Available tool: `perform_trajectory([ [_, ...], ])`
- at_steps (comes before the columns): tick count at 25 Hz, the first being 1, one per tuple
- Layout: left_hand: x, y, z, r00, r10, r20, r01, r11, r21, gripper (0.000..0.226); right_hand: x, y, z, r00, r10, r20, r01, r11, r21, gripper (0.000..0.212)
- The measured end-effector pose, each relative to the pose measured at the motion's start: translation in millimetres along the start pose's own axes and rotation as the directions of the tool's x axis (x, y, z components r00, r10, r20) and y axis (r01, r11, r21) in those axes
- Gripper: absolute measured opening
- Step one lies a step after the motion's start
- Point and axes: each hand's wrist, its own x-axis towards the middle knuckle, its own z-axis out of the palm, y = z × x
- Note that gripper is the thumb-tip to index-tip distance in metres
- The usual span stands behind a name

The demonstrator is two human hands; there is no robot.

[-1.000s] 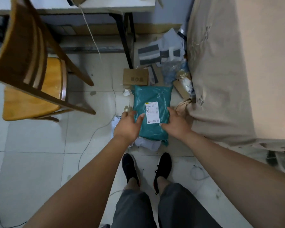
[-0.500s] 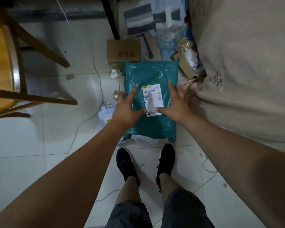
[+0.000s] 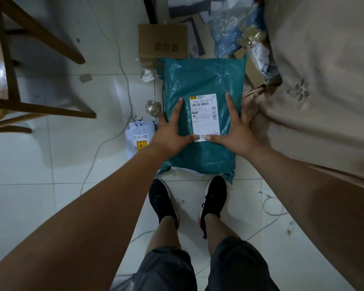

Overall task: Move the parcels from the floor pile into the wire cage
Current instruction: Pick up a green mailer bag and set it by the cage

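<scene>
Far out to the left of the left hand stood a wooden chair (image 3: 40, 108) on the pale floor tiles (image 3: 51, 160). A thin cable (image 3: 101, 144) trailed across the tiles between the chair and that hand. Just left of the wrist lay a small white parcel (image 3: 137, 134) with a yellow sticker, and just beyond it, beside the fingertips, sat a crumpled ball of clear wrapping (image 3: 153, 108).

I saw the left hand (image 3: 170, 133) lying flat on the teal parcel (image 3: 202, 80), fingers straight and spread, gripping nothing. Its outer fingers reached the bag's left edge and its thumb pointed inward along the lower edge of the white shipping label (image 3: 205, 114). The teal parcel lay on the floor on top of the pile, under both palms, with white wrapping showing beneath its near edge.

The right hand (image 3: 234, 131) mirrored the left: pressed flat on the bag just right of the label, fingers straight, thumb turned in until it nearly met the other thumb. Neither hand was curled round anything.

Past the fingertips of both hands, at the bag's far end, a brown cardboard box (image 3: 162, 42) touched its far left corner, and further right lay a blue plastic bag (image 3: 229, 36). Just right of the right hand hung a beige cloth (image 3: 324, 80) with an embroidered flower, its folds bunched against the bag's right edge. Below the wrists, black shoes (image 3: 162, 200) stood at the bag's near end.
</scene>
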Motion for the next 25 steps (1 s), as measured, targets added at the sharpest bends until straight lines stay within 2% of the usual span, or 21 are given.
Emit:
perform_trajectory([
  [6,-2,4,8,0.998,0.054,-0.039,-0.053,0.998,0.025,0.112,-3,2,5,0.998,-0.04,-0.042,0.04,0.999,-0.004,0.131],
  [12,-12,5,9,0.995,0.039,-0.094,-0.037,0.999,0.029,0.109,-11,-11,7,0.998,-0.046,-0.05,0.049,0.997,0.053,0.131],
  [16,-13,-7,4,0.99,-0.025,-0.136,0.014,0.997,-0.08,0.122,-4,0,11,0.993,-0.019,-0.121,0.039,0.984,0.173,0.141],
  [20,-5,-13,-1,0.996,-0.047,-0.074,0.032,0.98,-0.196,0.133,3,8,13,0.996,0.046,-0.074,-0.029,0.978,0.206,0.145],
  [25,-3,-12,4,0.998,0.007,-0.055,-0.018,0.98,-0.199,0.125,6,11,14,0.998,0.053,-0.031,-0.039,0.94,0.34,0.143],
])
